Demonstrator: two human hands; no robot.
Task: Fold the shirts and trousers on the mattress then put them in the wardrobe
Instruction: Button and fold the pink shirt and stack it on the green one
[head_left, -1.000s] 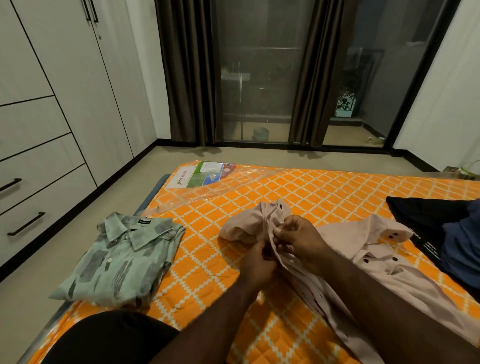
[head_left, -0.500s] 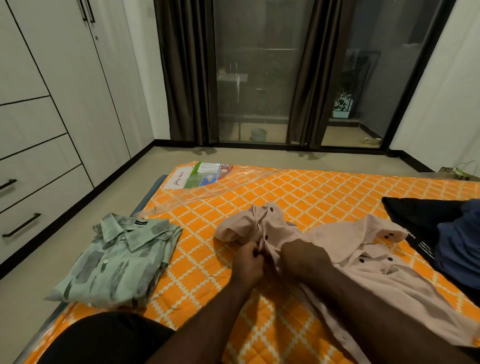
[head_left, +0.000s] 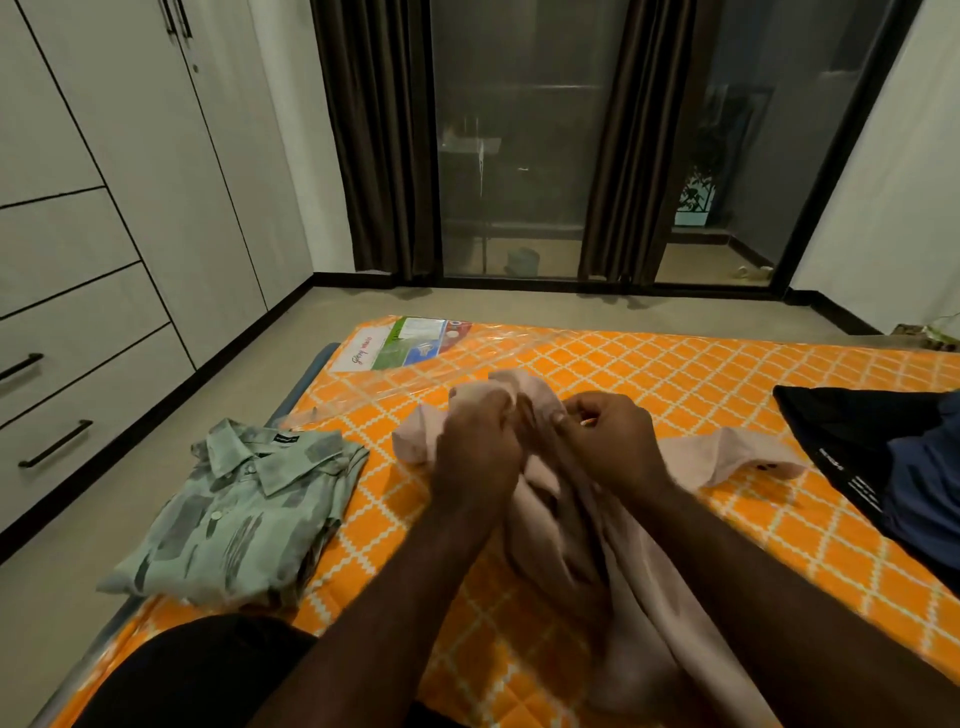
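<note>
Beige shirt (head_left: 561, 525) bunched mid-mattress (head_left: 675, 374), lifted at collar end. Left hand (head_left: 478, 452), right hand (head_left: 605, 441) both grasping its fabric. Risk: uneven pull twists placket, fold comes out crooked.

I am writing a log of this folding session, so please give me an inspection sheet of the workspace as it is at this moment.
Surface: orange patterned mattress, its far part under clear plastic wrap.
Job's things: green patterned shirt, folded, at the left edge of the mattress; beige shirt, unfolded and bunched; black garment and blue garment, not folded, at the right.
Clutter: printed label under the plastic at the far left corner.
Hands: left hand and right hand both grip the beige shirt near its top.
Cables: nothing seen.
Surroundings: wardrobe on the left, doors and drawers closed; dark curtains and glass door ahead.
</note>
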